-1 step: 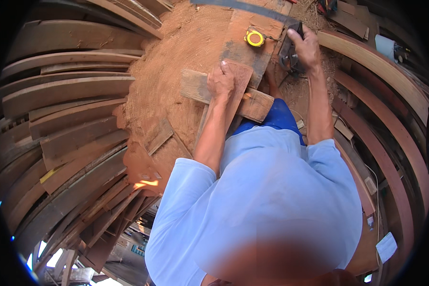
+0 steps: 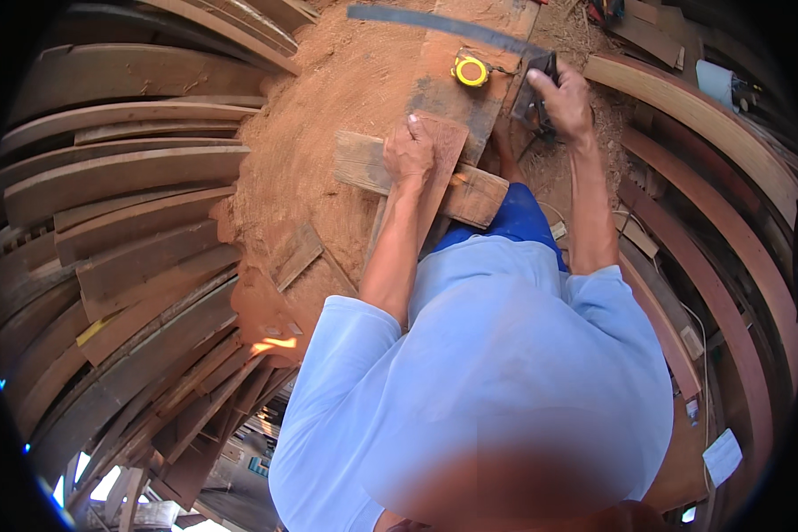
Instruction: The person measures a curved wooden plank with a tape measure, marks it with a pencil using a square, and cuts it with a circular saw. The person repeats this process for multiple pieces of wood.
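Note:
My right hand (image 2: pixel 569 99) is closed round the black handle of a handsaw (image 2: pixel 443 25), its dark flat blade stretching to the left across the top of the view. My left hand (image 2: pixel 408 152) grips a reddish-brown board (image 2: pixel 445 135), fingers curled at its edge. Under that board, crossing it, lies a thicker weathered wood block (image 2: pixel 359 160). Between the saw blade and the board, a yellow tape measure (image 2: pixel 470 71) rests on a long dusty plank (image 2: pixel 434 89). The saw blade is apart from the reddish board.
Sawdust (image 2: pixel 301 151) covers the ground. Many planks (image 2: pixel 133 168) are stacked along the left, with long curved-looking boards (image 2: pixel 718 213) on the right. A small wood offcut (image 2: pixel 299 257) lies left of my left forearm. A white cable (image 2: pixel 702 355) runs at the right.
The handsaw and my right hand have shifted slightly to the left and a little nearer. My left hand and the board stay in place.

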A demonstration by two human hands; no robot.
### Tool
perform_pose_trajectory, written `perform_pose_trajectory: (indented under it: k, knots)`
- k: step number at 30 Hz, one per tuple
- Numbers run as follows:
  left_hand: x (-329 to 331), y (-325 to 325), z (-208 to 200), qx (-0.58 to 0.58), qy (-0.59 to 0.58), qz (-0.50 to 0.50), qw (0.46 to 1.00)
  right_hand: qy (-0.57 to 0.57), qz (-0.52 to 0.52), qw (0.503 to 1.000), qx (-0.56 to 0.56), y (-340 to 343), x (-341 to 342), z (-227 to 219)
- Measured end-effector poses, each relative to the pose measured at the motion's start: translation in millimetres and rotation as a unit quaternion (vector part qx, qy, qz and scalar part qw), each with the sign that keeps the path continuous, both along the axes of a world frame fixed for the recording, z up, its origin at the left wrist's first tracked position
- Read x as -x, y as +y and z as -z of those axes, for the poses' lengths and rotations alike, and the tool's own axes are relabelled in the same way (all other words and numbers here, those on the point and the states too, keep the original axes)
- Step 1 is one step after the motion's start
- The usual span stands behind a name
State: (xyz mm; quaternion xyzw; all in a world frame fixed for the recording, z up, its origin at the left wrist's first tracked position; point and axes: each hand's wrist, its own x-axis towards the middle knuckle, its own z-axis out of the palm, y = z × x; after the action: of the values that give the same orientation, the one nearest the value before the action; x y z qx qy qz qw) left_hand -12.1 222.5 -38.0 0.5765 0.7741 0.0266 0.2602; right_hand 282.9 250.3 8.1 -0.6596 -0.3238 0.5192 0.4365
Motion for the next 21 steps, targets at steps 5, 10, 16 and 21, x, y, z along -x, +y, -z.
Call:
perform_pose_trajectory:
  k: [5,10,16,21]
  knots:
    - [-1,-3,8,-0.008,0.021,-0.012,1.000,0.052,-0.004,0.998,0.039,-86,64,46]
    - [2,-1,16,-0.063,0.002,0.004,0.998,0.075,0.017,0.995,0.057,-94,109,72]
    - [-1,2,13,-0.035,0.000,0.001,0.999,0.119,0.007,0.990,0.072,-91,120,80]
    - [-5,3,3,-0.042,-0.014,0.000,0.999,0.160,-0.013,0.984,0.073,-91,119,79]
